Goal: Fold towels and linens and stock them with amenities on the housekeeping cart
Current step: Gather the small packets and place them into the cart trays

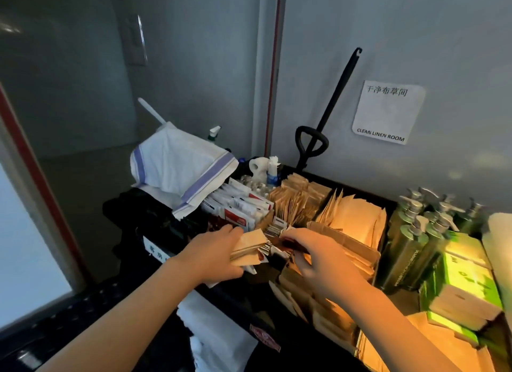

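The housekeeping cart's black top tray is packed with amenities in compartments: brown paper packets, larger kraft envelopes and red-and-white sachets. My left hand grips a stack of tan paper packets over the tray's front middle. My right hand is just to the right of it, fingers pinched on small dark sachets next to the stack. A white cloth with purple stripes lies draped over the tray's left rear.
Green pump bottles and green-and-white boxes stand at the right. A black long-handled tool leans on the wall by a "Clean Linen Room" sign. A spray bottle pokes up behind the cloth. A white bag hangs below.
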`<state>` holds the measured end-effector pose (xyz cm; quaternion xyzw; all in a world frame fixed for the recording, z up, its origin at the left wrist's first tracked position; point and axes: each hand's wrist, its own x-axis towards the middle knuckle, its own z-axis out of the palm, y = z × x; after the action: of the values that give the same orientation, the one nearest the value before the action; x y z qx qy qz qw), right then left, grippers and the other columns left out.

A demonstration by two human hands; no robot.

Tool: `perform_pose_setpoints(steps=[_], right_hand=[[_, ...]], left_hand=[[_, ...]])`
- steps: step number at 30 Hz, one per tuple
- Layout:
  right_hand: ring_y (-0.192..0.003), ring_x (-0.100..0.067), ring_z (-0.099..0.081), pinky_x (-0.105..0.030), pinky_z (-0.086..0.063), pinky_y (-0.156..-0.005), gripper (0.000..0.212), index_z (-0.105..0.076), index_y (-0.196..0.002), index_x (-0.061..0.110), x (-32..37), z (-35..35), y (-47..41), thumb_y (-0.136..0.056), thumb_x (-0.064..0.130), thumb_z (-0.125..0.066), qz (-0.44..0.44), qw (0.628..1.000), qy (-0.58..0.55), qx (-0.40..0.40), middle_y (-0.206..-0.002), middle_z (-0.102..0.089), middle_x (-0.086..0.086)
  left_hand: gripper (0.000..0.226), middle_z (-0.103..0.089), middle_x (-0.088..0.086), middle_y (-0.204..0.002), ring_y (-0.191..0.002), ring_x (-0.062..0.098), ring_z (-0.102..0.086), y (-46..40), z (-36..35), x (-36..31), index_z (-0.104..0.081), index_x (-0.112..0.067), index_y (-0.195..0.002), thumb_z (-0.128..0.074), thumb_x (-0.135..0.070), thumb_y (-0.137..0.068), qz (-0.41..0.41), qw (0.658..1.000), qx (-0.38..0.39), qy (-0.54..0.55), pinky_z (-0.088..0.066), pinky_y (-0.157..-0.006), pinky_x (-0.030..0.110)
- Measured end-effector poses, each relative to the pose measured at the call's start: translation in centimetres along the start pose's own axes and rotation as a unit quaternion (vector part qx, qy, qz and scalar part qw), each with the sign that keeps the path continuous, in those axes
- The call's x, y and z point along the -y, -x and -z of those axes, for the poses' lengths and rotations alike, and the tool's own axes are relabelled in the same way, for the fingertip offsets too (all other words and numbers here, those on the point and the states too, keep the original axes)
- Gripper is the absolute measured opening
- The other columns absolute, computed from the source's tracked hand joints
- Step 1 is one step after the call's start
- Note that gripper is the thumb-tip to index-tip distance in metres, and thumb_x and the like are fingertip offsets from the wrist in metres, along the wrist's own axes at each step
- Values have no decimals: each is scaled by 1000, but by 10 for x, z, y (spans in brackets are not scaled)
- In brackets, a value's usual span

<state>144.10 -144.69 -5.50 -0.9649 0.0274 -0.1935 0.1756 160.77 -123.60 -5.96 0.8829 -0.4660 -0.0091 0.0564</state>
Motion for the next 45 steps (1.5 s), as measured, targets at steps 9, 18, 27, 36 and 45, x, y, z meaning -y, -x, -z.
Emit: perform_pose_setpoints(steps=[9, 18, 27, 36, 45], right_hand=[[-118, 5, -50, 6, -23, -95, 49, -59, -130, 40, -23, -28, -16, -89, 13, -65, -10, 999, -38, 35, -125, -62, 24], [-119, 0, -54, -14, -40, -99, 52, -53, -134, 43, -22, -76, -48, -87, 25, -65, -98, 992, -10, 83, -130, -62, 22], [-110, -6, -63, -27, -55, -89, 54, -55, -133, 43, -3, -103, -60, -81, 40, -66, -174, 973, 45, 142, -127, -65, 19], [-138, -10, -43, -18, -35, -110, 84, -29, -155, 40, 23, -111, -53, -80, 32, -66, -242, 961, 6, 134, -160, -27, 22], [-116, 5, -53, -6, -35, -91, 56, -59, -135, 47, 31, -90, -48, -85, 34, -80, -253, 961, 78, 74, -132, -62, 28]], left_hand=[[59, -59, -15, -93, -80, 12, -59, -60, -24, 3, -54, -40, -104, -63, -75, -57, -18, 993, 109, 34, -48, -64, 31], [97, -59, -18, -134, -120, 8, -56, -91, -39, 42, -44, -46, -145, -72, -78, -57, -66, 986, 104, 111, -53, -96, 35], [43, -61, -23, -120, -111, -4, -56, -85, -62, 73, -68, -36, -125, -72, -50, -85, -159, 959, 66, 227, -50, -98, 29], [22, -55, -25, -106, -102, -3, -50, -90, -85, 74, -63, -38, -102, -68, -53, -86, -182, 952, 43, 241, -50, -88, 29], [49, -49, -33, -123, -114, -10, -50, -84, -83, 81, -49, -46, -136, -68, -44, -91, -206, 929, 16, 306, -49, -94, 22]])
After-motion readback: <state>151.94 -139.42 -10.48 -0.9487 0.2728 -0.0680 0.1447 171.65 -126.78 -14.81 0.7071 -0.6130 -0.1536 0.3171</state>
